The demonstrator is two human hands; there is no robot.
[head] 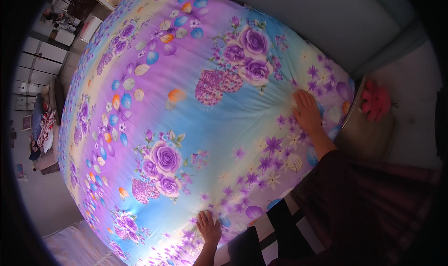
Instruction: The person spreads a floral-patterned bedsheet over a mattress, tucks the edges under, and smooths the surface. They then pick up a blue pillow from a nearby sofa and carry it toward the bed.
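A floral bed sheet [217,126] with purple roses, leaves and hearts on bands of blue, cream and purple covers a large bed. My left hand [209,227] lies palm down on the sheet near its close edge, at the lower middle of the view. Farther right, my right hand [307,111] presses flat on it near the right corner, and creases fan out from its fingertips. Neither hand visibly grips the cloth. The sheet looks mostly smooth, with fine wrinkles between the rose prints.
A grey surface [315,14] borders the sheet's far right edge. A red plush-like item [375,100] rests on a brownish cushioned surface [371,136] at right. White cabinets [45,61] and a seat piled with clothes [45,133] stand at left. My legs are against the near edge.
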